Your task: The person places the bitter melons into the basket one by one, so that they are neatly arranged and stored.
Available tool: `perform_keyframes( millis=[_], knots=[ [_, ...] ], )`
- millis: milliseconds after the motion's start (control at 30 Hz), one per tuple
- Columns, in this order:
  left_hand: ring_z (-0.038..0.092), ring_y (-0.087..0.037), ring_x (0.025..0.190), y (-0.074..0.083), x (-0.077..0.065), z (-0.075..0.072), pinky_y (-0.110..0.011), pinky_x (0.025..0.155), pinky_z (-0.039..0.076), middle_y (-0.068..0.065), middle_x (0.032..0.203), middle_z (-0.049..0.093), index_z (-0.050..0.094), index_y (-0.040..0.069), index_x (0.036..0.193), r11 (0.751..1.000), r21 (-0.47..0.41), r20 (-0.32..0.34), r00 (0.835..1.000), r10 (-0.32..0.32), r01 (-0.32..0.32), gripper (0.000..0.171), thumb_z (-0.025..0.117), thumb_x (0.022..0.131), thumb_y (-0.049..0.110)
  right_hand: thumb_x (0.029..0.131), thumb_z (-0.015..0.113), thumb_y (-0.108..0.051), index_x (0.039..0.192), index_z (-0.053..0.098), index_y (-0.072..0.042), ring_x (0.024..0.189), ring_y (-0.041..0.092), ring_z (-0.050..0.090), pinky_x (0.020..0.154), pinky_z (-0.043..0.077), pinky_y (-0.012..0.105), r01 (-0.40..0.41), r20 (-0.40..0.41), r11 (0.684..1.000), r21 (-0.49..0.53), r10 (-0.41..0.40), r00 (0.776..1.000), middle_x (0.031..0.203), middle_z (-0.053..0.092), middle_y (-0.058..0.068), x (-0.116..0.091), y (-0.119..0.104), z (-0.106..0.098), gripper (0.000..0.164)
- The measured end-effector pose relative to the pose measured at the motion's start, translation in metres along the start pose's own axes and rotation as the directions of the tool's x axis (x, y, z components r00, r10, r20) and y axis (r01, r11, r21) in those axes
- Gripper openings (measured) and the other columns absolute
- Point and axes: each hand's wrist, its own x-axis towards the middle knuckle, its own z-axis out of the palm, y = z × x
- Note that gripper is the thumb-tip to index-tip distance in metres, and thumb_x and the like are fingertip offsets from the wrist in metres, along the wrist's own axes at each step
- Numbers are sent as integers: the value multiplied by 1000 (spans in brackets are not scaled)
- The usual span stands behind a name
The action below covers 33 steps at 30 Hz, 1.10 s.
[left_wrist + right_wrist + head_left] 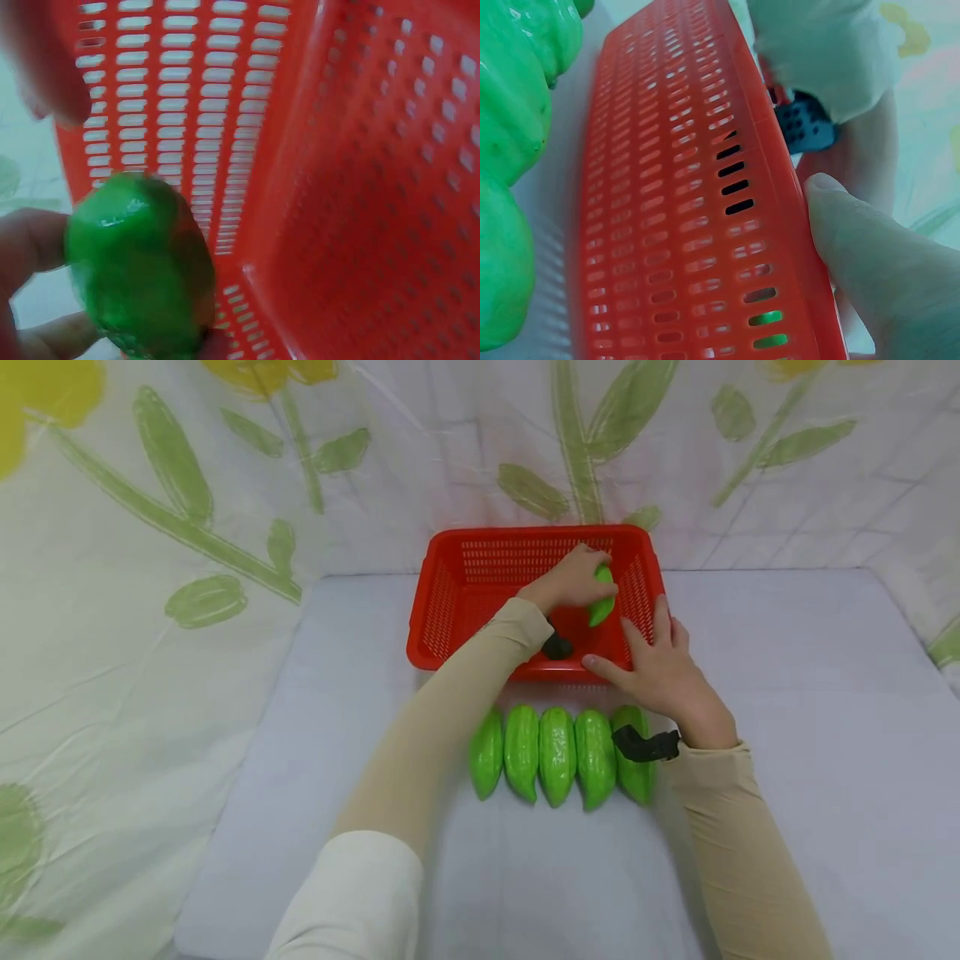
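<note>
Inside the red basket (517, 670) my left hand (572, 578) grips a green gourd-like vegetable (602, 597) near the right end wall. In the left wrist view, this glossy vegetable (139, 262) has fingers around it, with the perforated basket wall (172, 97) behind. My right hand (663, 672) rests spread over the basket's front right corner. The thumb (855, 225) touches the rim in the right wrist view. Several similar green vegetables (557, 756), ridged and tapering to a point, lie side by side in front of the basket. The right wrist partly covers the rightmost one.
The basket stands at the back of a pale table (337, 710), close to a hanging sheet (390, 477) printed with flowers and leaves. Black wrist straps show at both sleeves, the right one (645, 745) overlapping the row of vegetables.
</note>
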Motion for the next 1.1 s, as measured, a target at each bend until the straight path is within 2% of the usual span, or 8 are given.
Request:
perform_keyframes(
  millis=[300, 367, 533, 633, 833, 1100],
  knots=[
    [39, -18, 143, 4, 13, 12, -25, 115, 38, -7, 160, 44, 40, 13, 160, 999, 24, 48, 999, 19, -20, 63, 55, 104, 38, 97, 44, -75, 165, 13, 1, 152, 61, -6, 103, 37, 81, 15, -12, 1000, 0, -15, 1000, 167, -32, 25, -2, 1, 1, 106],
    [42, -18, 140, 4, 16, 14, -25, 115, 38, -6, 157, 48, 42, 13, 159, 999, 32, 69, 997, 24, -26, 62, 57, 103, 37, 97, 44, -75, 166, 13, 0, 152, 60, -6, 103, 37, 81, 16, -12, 1000, 3, -16, 1000, 167, -32, 24, -2, 1, 1, 106],
    [50, -16, 126, 5, 21, 19, -25, 113, 42, -4, 148, 55, 46, 15, 157, 1000, -12, 152, 988, -4, 6, 62, 64, 102, 36, 97, 45, -76, 166, 13, -3, 153, 59, -7, 103, 37, 81, 16, -12, 1000, 16, -16, 1000, 167, -32, 23, -2, 1, 1, 106],
    [53, -15, 123, 6, 21, 20, -26, 113, 44, -3, 148, 56, 46, 15, 156, 999, -31, 189, 982, -15, 21, 62, 66, 101, 35, 96, 46, -76, 167, 12, -5, 153, 59, -7, 102, 37, 81, 19, -16, 1000, 20, -18, 1000, 167, -32, 22, -2, 1, 0, 105],
    [52, -16, 120, 8, 23, 21, -25, 108, 45, -3, 142, 58, 50, 16, 153, 1000, -16, 204, 979, -4, 7, 57, 67, 101, 31, 97, 47, -75, 168, 11, -7, 153, 60, -7, 101, 37, 82, 22, -24, 1000, 20, -21, 999, 167, -32, 23, -3, 0, -1, 104],
    [49, -16, 126, 17, 22, 20, -26, 113, 42, -2, 145, 53, 47, 22, 154, 996, 27, 214, 973, -86, 82, 63, 73, 98, 31, 96, 47, -75, 167, 12, -7, 153, 59, -7, 102, 36, 82, 17, -18, 1000, 26, -16, 1000, 168, -31, 22, -3, 1, 0, 104]
  ],
)
